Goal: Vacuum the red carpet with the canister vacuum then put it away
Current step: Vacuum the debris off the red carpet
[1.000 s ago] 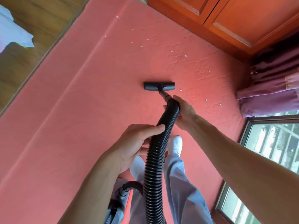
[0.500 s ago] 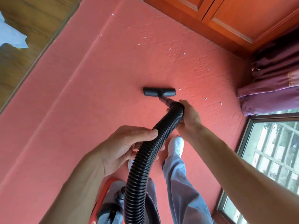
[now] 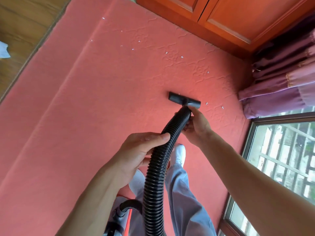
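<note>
The red carpet [image 3: 85,116] fills most of the floor and carries several small white scraps [image 3: 182,57] toward the far side. A black ribbed vacuum hose [image 3: 158,167] runs up from the bottom of the view to a flat black floor nozzle [image 3: 177,97] resting on the carpet. My right hand [image 3: 197,126] grips the hose end just behind the nozzle. My left hand [image 3: 139,154] is closed around the hose lower down. The grey and red canister body [image 3: 119,217] sits by my feet, mostly hidden by my left arm.
Orange wooden cabinet doors [image 3: 221,16] line the far edge. Purple curtains [image 3: 281,79] hang at the right above a window [image 3: 281,159]. Wood flooring [image 3: 22,26] borders the carpet on the left, with a white cloth [image 3: 4,51] on it. My legs and white shoes stand on the carpet.
The nozzle has swung toward the right, closer to the scraps near the curtain. Both hands keep their hold on the hose, and the view has shifted right.
</note>
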The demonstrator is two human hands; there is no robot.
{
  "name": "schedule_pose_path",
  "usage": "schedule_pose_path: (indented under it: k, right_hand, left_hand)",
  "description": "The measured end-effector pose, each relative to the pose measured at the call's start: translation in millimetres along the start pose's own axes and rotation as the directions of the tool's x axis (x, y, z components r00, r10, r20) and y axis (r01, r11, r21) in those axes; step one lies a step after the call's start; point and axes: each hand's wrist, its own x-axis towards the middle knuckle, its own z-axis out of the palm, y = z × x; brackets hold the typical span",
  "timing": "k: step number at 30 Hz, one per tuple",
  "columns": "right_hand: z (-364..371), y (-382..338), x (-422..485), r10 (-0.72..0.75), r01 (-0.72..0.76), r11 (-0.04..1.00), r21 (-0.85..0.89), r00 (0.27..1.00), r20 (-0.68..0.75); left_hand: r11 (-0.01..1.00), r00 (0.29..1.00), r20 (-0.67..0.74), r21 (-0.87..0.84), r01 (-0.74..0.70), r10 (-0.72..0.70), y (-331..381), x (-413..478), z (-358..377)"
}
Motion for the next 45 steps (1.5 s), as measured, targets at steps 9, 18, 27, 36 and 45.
schedule_pose_path:
  k: [9,18,27,36,45]
  right_hand:
    - [-25,-23,-12,-0.014,0.012,0.991,0.137,1.0,0.011]
    - [-44,6,-19,0.102,-0.122,0.977,0.173,0.987,0.122]
    - [-31,-35,-2,-0.059,0.048,0.981,0.187,0.997,0.053]
    - [-94,-25,-34,-0.105,0.101,0.961,0.256,0.995,0.003]
    - [-86,-30,9,-0.046,0.074,0.986,0.152,0.983,-0.18]
  left_hand:
    - [1.0,0.997,0.083,0.008,0.002,-0.002,1,2,46]
    - [0.989,0.992,0.095,0.13,0.075,-0.088,0,-5,35]
    - [0.998,0.999,0.033,0.059,-0.004,0.002,9,15,61]
    - [0.965,0.96,0.27,0.261,0.004,-0.077,21,11,58]
    - [0.983,0.998,-0.014,0.174,0.056,-0.054,-2,43,90]
